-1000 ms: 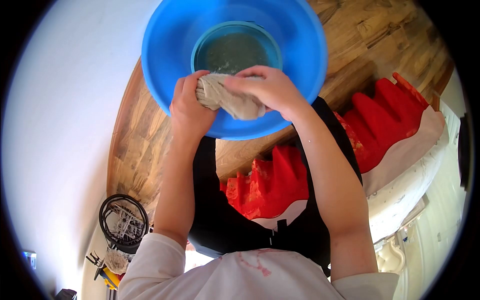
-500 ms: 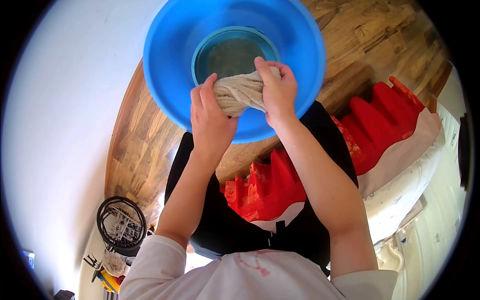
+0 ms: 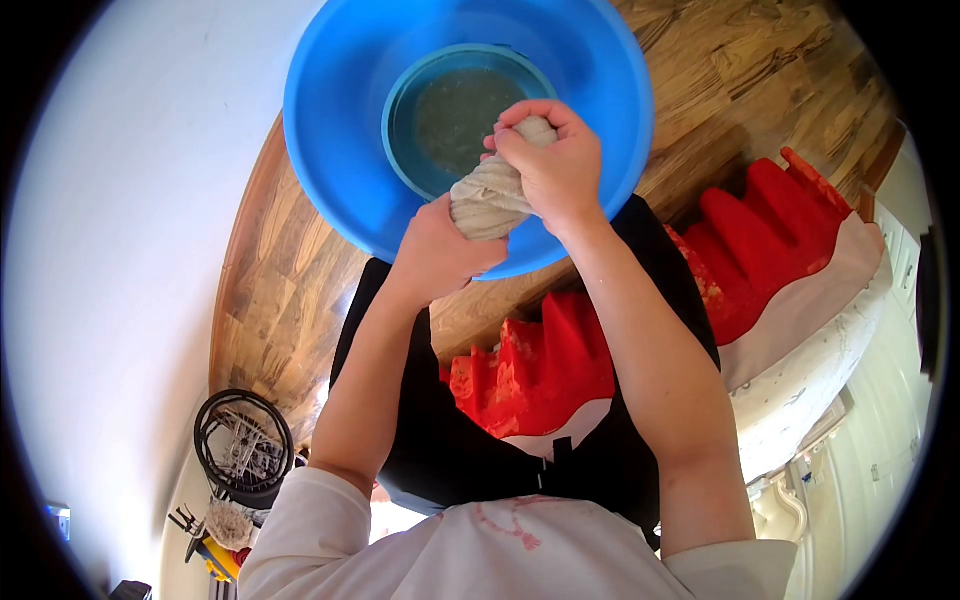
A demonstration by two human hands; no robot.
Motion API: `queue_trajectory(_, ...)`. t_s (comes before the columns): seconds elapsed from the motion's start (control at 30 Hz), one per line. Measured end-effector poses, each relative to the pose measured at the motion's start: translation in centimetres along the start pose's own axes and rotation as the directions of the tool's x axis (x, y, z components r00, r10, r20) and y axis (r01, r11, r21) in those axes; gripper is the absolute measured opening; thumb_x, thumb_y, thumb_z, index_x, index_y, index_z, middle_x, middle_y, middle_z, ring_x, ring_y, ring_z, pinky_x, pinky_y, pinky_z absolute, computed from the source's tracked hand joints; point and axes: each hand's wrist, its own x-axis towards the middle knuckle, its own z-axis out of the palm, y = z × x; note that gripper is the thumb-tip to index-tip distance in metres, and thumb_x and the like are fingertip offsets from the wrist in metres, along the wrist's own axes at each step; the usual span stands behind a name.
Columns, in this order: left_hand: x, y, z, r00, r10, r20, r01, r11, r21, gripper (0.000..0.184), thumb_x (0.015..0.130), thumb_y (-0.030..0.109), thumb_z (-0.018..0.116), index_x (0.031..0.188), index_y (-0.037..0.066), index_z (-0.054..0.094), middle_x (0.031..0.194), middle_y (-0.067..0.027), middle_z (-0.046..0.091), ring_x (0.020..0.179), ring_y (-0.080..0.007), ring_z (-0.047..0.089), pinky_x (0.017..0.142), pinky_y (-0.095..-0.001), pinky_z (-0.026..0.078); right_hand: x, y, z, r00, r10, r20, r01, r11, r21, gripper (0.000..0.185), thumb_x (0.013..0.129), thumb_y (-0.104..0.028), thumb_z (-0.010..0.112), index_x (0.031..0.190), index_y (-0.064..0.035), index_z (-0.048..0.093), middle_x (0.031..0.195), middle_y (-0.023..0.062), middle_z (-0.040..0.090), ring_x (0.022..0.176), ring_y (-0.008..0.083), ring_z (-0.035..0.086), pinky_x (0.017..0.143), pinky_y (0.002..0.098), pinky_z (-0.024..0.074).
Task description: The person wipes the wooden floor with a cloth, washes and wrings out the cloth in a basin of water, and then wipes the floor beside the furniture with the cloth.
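Observation:
A beige cloth (image 3: pixel 488 198), bunched and twisted, is held between both hands over the near part of a large blue basin (image 3: pixel 610 130). My left hand (image 3: pixel 437 250) is wrapped round its lower left end. The upper right end is in the closed fingers of my right hand (image 3: pixel 562 165), with a bit of cloth bulging out above the thumb. Just beyond the cloth, inside the big basin, sits a smaller teal basin (image 3: pixel 398 140) holding murky water. The cloth and my right hand cover part of its near right rim.
Wooden flooring (image 3: pixel 290 270) surrounds the basin. Red fabric (image 3: pixel 770 250) hangs at the right, and more shows between my black-trousered legs. A white wall (image 3: pixel 120 220) runs along the left. At the lower left stands a round black-rimmed object (image 3: pixel 243 448).
The cloth went from roughly level to slanting, its right end higher. My left hand moved lower and closed round its end, while my right hand's fingers curled over the other.

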Motion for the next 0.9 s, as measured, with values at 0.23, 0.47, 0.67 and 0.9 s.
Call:
queue_trajectory(0.23, -0.4, 0.1, 0.0, 0.982, -0.090, 0.168, 0.134, 0.952, -0.275, 0.042, 0.062, 0.010, 0.067, 0.103, 0.000, 0.060, 0.076, -0.0062, 0.063, 0.048, -0.0078, 0.045, 0.038, -0.0223, 0.029, -0.2, -0.6, -0.1, 0.985, 0.098, 0.146, -0.124, 0.974, 0.188, 0.015, 0.076, 0.008, 0.064, 0.089, -0.0012, 0.062, 0.084, 0.0073, 0.064, 0.073, 0.0164, 0.066, 0.066, 0.0316, 0.0574)
queue_trajectory(0.47, -0.8, 0.6, -0.5, 0.934, -0.020, 0.356, 0.179, 0.889, -0.422, 0.043, 0.059, 0.016, 0.065, 0.099, -0.001, 0.060, 0.066, -0.0053, 0.056, 0.041, -0.0086, 0.040, 0.036, -0.0230, 0.027, -0.3, -1.2, -0.3, 0.948, 0.155, 0.277, -0.238, 0.925, 0.297, 0.015, 0.078, 0.009, 0.059, 0.089, -0.0019, 0.059, 0.081, 0.0083, 0.062, 0.072, 0.0180, 0.066, 0.065, 0.0377, 0.0613)
queue_trajectory(0.67, -0.2, -0.5, -1.1, 0.842, 0.098, 0.530, 0.265, 0.780, -0.566, 0.044, 0.058, 0.017, 0.062, 0.098, -0.002, 0.059, 0.062, -0.0052, 0.052, 0.039, -0.0088, 0.038, 0.035, -0.0227, 0.027, -0.6, -1.6, 0.2, 0.944, 0.170, 0.284, -0.270, 0.890, 0.366, 0.017, 0.077, 0.010, 0.056, 0.089, -0.0028, 0.058, 0.079, 0.0087, 0.061, 0.069, 0.0180, 0.064, 0.066, 0.0382, 0.0613)
queue_trajectory(0.9, -0.6, 0.0, -1.3, 0.870, 0.064, 0.488, 0.234, 0.819, -0.524, 0.043, 0.059, 0.014, 0.064, 0.099, -0.002, 0.059, 0.067, -0.0068, 0.056, 0.043, -0.0106, 0.045, 0.037, -0.0241, 0.032, -0.3, -1.4, -0.2, 0.922, 0.175, 0.346, -0.288, 0.907, 0.307, 0.025, 0.078, 0.007, 0.059, 0.099, -0.0067, 0.059, 0.095, 0.0087, 0.060, 0.078, 0.0200, 0.064, 0.072, 0.0422, 0.0605)
